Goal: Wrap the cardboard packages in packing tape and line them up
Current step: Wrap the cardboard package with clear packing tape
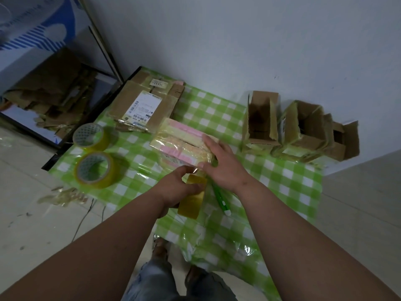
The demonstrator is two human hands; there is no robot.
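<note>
A pink and yellow taped package (180, 142) lies in the middle of the green checked tablecloth (282, 185). My right hand (221, 164) lies flat on its near right end, fingers straight. My left hand (180, 187) grips a roll of yellowish packing tape (192, 197) held on edge just in front of the package, and a short strip of tape runs from the roll up to the package. A flattened cardboard package with a white shipping label (141, 108) lies behind it at the back left.
Two more tape rolls (91, 135) (96, 170) lie on the cloth at the left. A green pen-like tool (220, 196) lies under my right wrist. Three open cardboard boxes (262, 120) (303, 129) (345, 140) stand against the wall at right. Cardboard scraps (54, 92) are piled at left.
</note>
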